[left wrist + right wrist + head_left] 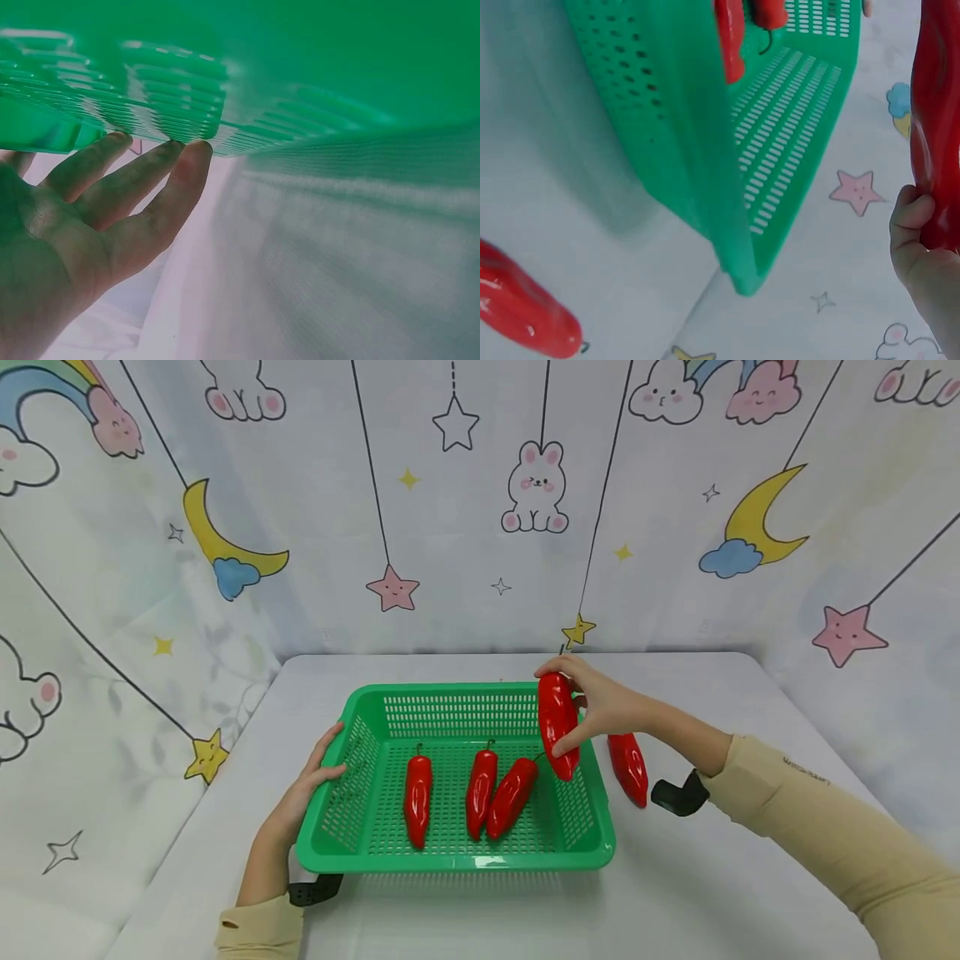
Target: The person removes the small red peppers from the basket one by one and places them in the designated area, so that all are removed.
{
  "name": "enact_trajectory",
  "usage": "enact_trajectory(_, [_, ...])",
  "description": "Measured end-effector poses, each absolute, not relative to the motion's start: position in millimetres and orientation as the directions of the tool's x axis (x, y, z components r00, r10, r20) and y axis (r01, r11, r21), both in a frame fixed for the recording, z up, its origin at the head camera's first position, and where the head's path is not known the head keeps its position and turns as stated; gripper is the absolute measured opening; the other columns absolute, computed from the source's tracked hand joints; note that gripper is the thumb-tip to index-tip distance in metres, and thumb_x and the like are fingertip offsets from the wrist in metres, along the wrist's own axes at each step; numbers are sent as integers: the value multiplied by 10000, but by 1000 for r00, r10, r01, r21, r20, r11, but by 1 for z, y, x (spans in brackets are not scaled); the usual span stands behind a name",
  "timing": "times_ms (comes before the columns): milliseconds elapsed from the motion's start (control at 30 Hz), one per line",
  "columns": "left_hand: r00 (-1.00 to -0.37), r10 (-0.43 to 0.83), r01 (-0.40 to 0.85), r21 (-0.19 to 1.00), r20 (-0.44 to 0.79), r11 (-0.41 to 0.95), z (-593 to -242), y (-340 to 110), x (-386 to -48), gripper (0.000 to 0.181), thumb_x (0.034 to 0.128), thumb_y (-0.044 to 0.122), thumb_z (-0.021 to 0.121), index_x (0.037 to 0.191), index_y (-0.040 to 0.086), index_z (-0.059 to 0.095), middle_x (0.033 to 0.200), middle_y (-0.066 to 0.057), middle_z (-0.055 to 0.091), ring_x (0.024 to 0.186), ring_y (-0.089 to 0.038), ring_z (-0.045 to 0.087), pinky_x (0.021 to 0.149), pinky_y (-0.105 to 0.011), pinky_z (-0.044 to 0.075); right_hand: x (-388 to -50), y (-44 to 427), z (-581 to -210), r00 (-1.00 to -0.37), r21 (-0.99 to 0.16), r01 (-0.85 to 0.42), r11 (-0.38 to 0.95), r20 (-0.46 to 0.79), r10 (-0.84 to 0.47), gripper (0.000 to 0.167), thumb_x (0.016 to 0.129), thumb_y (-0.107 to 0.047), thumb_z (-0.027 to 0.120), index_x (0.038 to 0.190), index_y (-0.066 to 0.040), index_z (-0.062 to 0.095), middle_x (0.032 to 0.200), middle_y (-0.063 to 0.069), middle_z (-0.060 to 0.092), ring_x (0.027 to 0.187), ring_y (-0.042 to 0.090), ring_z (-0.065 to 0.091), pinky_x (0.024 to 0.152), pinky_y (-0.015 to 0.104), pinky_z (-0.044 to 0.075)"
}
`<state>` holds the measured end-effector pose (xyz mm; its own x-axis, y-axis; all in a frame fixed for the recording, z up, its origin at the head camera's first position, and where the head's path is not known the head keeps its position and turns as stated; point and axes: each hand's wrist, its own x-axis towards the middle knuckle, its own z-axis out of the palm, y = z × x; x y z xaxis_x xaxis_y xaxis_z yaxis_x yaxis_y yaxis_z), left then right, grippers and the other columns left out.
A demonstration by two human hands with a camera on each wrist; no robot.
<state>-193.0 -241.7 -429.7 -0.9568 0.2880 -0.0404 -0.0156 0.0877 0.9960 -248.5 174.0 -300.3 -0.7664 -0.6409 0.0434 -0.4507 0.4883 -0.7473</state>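
Observation:
My right hand [611,697] pinches a glossy red chili pepper [555,714], fingers near its stem end and thumb lower down. The pepper hangs tip down over the right side of a green plastic basket [491,862]. My left hand [300,793] holds the basket's left rim, thumb over the edge; in the left wrist view its fingers [161,199] touch the outer wall. Inside the basket lie a red pepper [417,802] at left, another [481,793] mid-floor, and a third [513,797] leaning close beside it. One more pepper [628,770] lies on the table, right of the basket.
A white-covered table [697,877] carries the basket. Behind it hangs a pale cloth [465,527] printed with moons, stars and rabbits. Black wrist devices show at the right wrist [680,795] and left wrist [315,890].

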Motion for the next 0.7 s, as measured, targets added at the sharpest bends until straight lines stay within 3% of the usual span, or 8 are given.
enact_trajectory(367, [-959, 278, -24, 995, -50, 96, -429, -243, -190, 608, 975, 202, 342, 1475, 317, 16, 1508, -98, -42, 1245, -403, 231, 819, -424, 394, -246, 203, -306, -792, -753, -410, 514, 14, -611, 836, 621, -155, 840, 1289, -42, 352, 1238, 127, 386, 1131, 350, 416, 781, 399, 493])
enact_trajectory(700, [-958, 282, -14, 994, -43, 105, -429, -242, -192, 602, 978, 210, 340, 1476, 312, 18, 1510, -82, -56, 1267, -389, 195, 849, -440, 371, -241, 230, -312, -827, -741, -361, 567, -27, -561, 853, 614, -168, 844, 1292, -63, 337, 1258, 153, 365, 1153, 405, 370, 764, 413, 497])
